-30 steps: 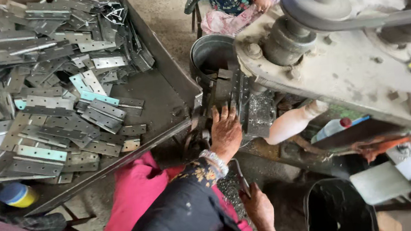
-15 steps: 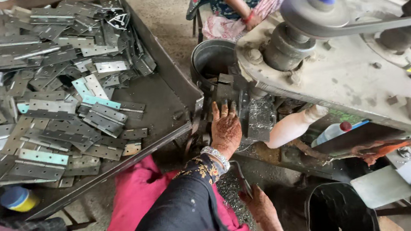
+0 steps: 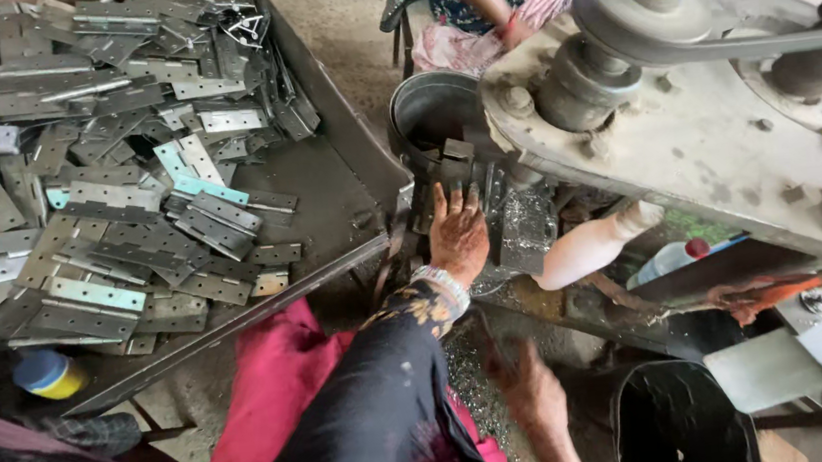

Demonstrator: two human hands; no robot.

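Soft, even daylight with faint shadows, mild glare on the metal hinges [image 3: 126, 188], and sharp focus throughout.

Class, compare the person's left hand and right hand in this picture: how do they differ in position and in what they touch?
The left hand reaches up to the dark metal block under the press machine, fingers spread; the right hand hangs low beside the black bucket, touching nothing plainly. The left hand has a beaded bracelet at the wrist; the right shows none. Both are bare.
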